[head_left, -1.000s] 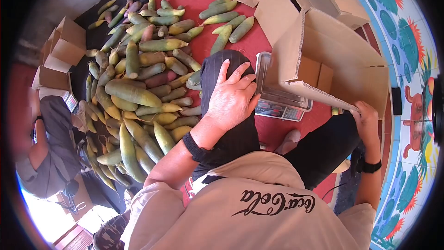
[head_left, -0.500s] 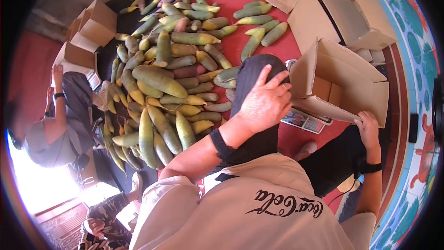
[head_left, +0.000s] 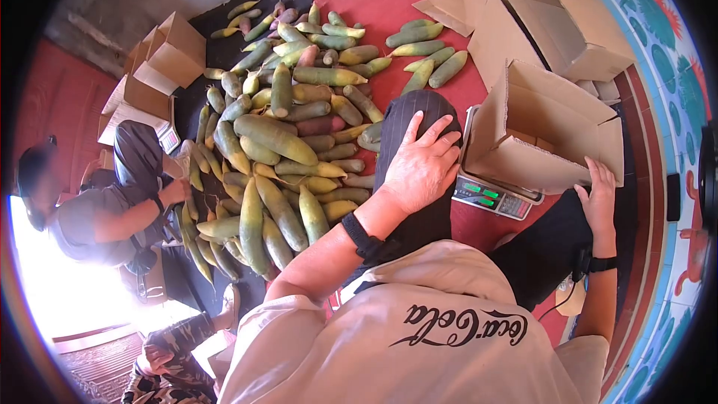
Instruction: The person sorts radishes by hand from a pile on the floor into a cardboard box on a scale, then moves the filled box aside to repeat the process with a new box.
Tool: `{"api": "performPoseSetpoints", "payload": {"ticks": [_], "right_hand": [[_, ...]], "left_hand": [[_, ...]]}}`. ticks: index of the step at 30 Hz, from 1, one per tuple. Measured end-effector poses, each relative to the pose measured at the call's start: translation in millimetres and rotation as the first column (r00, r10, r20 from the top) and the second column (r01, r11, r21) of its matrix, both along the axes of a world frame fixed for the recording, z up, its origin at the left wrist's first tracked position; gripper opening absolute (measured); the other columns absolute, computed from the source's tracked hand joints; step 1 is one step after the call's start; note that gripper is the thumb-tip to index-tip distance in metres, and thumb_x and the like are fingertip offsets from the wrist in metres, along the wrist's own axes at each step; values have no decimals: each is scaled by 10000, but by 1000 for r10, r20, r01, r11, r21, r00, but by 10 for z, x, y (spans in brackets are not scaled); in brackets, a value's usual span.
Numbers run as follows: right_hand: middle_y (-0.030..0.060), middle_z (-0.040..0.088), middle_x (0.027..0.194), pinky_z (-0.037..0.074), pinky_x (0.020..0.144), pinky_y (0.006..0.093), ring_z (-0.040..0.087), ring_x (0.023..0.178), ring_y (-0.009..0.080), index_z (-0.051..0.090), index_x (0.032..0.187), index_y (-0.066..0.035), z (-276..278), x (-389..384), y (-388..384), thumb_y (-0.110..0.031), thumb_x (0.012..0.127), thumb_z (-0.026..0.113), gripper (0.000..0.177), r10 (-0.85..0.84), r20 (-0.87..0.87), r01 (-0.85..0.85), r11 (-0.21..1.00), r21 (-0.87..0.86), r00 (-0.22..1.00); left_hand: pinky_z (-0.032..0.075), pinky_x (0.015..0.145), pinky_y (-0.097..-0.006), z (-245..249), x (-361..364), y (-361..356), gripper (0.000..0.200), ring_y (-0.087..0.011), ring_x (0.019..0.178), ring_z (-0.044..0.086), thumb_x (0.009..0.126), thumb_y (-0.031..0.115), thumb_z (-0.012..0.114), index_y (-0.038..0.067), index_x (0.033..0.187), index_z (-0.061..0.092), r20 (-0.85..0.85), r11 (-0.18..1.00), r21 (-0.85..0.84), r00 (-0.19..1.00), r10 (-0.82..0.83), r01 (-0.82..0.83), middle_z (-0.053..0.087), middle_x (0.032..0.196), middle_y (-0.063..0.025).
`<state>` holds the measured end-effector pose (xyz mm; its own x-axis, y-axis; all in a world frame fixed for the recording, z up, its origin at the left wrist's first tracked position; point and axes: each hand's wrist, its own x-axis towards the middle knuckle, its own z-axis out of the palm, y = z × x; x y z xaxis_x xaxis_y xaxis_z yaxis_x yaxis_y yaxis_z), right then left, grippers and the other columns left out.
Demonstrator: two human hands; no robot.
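Observation:
My left hand (head_left: 422,164) rests on my dark-trousered knee (head_left: 400,116), its fingers spread and holding nothing. Beside the near right corner of an open cardboard box (head_left: 542,153) is my right hand (head_left: 598,198), fingers stretched out against the wall and thumb apart. The box stands upright on a digital scale (head_left: 497,198) whose display glows green. Its flaps are up, and brown cardboard shows at the bottom. To the left of my knee lies a large heap of green radishes (head_left: 277,138), some of them reddish.
Several separate radishes (head_left: 449,69) lie on the red mat (head_left: 374,0) ahead. More open cardboard boxes (head_left: 568,15) stand at the back right. On the left a co-worker (head_left: 105,217) sits by the heap, near smaller boxes (head_left: 168,52). Another person's camouflage-clad leg (head_left: 176,344) shows at lower left.
The box has settled level on the scale, and the display now shows green. My right hand's fingers have straightened from the box's edge. The co-worker's hand has moved down to the radishes.

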<state>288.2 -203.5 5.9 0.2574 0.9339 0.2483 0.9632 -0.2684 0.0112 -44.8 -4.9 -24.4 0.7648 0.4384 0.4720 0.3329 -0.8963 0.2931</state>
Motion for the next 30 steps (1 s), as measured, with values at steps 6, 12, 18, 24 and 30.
{"api": "performPoseSetpoints", "payload": {"ticks": [6, 12, 18, 24, 30], "right_hand": [[136, 454, 1293, 320, 1022, 396, 408, 1213, 303, 436, 1291, -88, 83, -198, -184, -33, 673, 701, 674, -80, 114, 77, 997, 32, 990], [146, 450, 1300, 314, 1015, 407, 417, 1201, 314, 434, 1295, -81, 111, -212, -499, -56, 750, 658, 589, -143, 164, 116, 980, 161, 976], [155, 496, 1245, 354, 974, 418, 463, 1140, 338, 493, 1225, -59, 234, -145, -779, -97, 806, 602, 435, -219, 201, 190, 970, 154, 955], [164, 532, 1184, 364, 959, 421, 492, 1096, 346, 544, 1141, -45, 147, 19, -997, -117, 813, 594, 340, -271, 172, 262, 962, 71, 947], [162, 582, 1075, 397, 909, 412, 534, 1020, 340, 579, 1045, -27, -40, 293, -1105, -134, 818, 588, 251, -309, 38, 309, 951, -11, 950]], "left_hand": [[199, 1055, -547, -38, -33, -201, 242, -248, 1259, 366, 717, 223, 649, 80, 912, 636, 7, 998, 3, 998, -68, 68, 542, 1177, -53], [171, 1075, -540, -128, -52, -354, 281, -260, 1296, 314, 741, 265, 634, 61, 934, 647, -63, 988, -38, 986, -152, 150, 527, 1219, -69], [173, 1080, -532, -202, -113, -350, 300, -257, 1304, 297, 753, 281, 623, 62, 956, 648, -60, 980, -83, 980, -189, 184, 524, 1222, -63], [173, 1079, -532, -222, -2, -348, 290, -255, 1301, 300, 758, 281, 623, 67, 952, 649, -42, 976, -102, 979, -199, 194, 533, 1196, -65], [181, 1074, -528, -212, 147, -396, 267, -250, 1293, 314, 755, 270, 629, 76, 938, 648, -53, 977, -118, 981, -187, 179, 550, 1156, -57]]}}
